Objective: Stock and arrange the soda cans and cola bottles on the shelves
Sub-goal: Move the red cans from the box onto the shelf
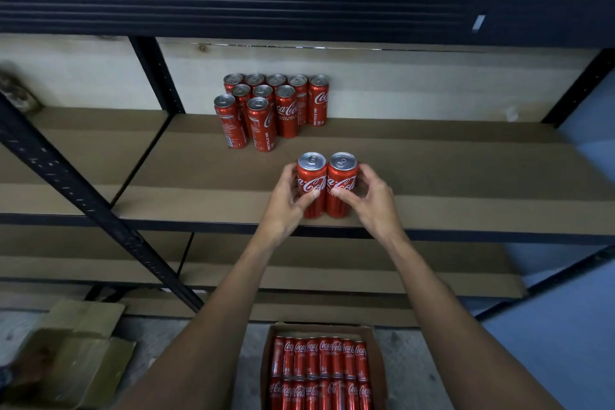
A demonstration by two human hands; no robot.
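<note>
Soda cans, two of them, stand upright and touching at the front edge of the middle shelf [466, 176], centre of the frame. Our left hand [286, 206] curls round the left can [311, 188] and our right hand [372, 203] round the right can [342, 183]. Further back, upper centre, a cluster of cans [273, 110] stands by the back wall. At the bottom, an open carton [378, 359] holds more cans [321, 373] in rows.
</note>
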